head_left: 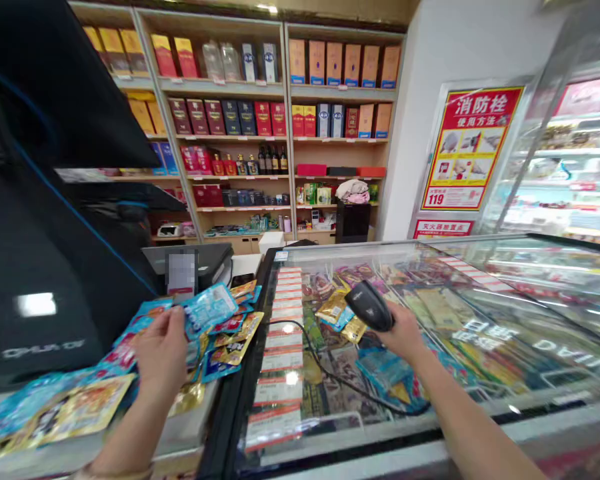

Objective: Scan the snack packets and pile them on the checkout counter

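Pinching one blue packet point(213, 308) by its edge between thumb and fingers, the left hand point(161, 350) was just above a worktop point(193, 427) strewn with snack packets. From where I stood, the right hand point(404, 333) was wrapped around the handle of one black scanner point(371, 305), its head tilted up and leftward over the freezer point(245, 380); the fingers beneath the grip were hidden from me.

The heap of packets point(240, 337) by the left hand, blue, gold and red, overlapped too much to count. On the freezer's glass, near the scanner, I made out two gold packets point(333, 305) with some blue packaging point(343, 320) between them, and a looser blue pile point(387, 373), uncounted, beside the right forearm. One black cable point(325, 370) curved across the glass, past a column of price labels point(285, 360).

Behind, six tan boxes point(334, 63) with blue bases lined the top right shelf. In the middle bay stood three maroon boxes point(197, 117), two dark blue boxes point(239, 117) and two red boxes point(271, 119), and above them two clear jars point(221, 61). Lower on the right, three flat boxes point(341, 171) lay in a row. One large red-and-yellow poster point(473, 148) hung on the wall.
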Action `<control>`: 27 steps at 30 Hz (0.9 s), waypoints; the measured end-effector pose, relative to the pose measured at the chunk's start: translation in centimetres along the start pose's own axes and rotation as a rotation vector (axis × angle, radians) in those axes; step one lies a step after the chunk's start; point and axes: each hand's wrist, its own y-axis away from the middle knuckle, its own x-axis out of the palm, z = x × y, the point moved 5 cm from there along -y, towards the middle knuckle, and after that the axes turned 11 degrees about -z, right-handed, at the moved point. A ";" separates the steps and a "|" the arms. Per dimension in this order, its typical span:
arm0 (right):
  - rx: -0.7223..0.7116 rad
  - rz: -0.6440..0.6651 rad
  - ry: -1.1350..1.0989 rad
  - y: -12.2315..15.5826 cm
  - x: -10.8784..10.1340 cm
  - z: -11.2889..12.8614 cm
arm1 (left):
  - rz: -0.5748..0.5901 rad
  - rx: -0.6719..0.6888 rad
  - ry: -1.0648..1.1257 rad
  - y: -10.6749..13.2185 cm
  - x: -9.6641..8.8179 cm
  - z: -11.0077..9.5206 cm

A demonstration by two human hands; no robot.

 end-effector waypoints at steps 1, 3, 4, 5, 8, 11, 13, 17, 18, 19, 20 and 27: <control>-0.031 0.043 -0.034 -0.1 0.0 0.5 | 0.073 0.060 -0.024 0.6 1.1 -0.8; -0.084 0.131 -0.087 -0.2 0.2 1.5 | 0.210 0.160 -0.060 2.0 3.2 -2.3; -0.098 0.181 -0.115 -0.3 0.3 2.0 | 0.273 0.200 -0.072 2.8 4.3 -2.9; -0.111 0.238 -0.132 -0.3 0.4 2.5 | 0.342 0.231 -0.081 3.7 5.4 -3.4; -0.124 0.386 -0.149 -0.1 0.9 3.8 | 0.479 0.297 -0.097 6.4 8.2 -4.2; -0.109 0.455 -0.121 0.1 1.4 4.4 | 0.516 0.341 -0.145 8.4 10.0 -4.2; -0.094 0.492 -0.100 0.3 1.6 4.5 | 0.506 0.377 -0.182 9.1 10.6 -3.9; -0.065 0.544 -0.057 0.3 1.6 4.4 | 0.460 0.423 -0.257 9.1 10.7 -3.6; -0.059 0.552 -0.046 0.3 1.6 4.4 | 0.445 0.423 -0.274 9.0 10.6 -3.5; -0.054 0.560 -0.036 0.2 1.6 4.5 | 0.430 0.420 -0.287 8.9 10.5 -3.5; -0.054 0.567 -0.027 0.2 1.5 4.5 | 0.420 0.417 -0.297 8.8 10.4 -3.5; -0.060 0.637 0.013 0.6 2.0 4.8 | 0.418 0.417 -0.301 9.1 10.3 -3.6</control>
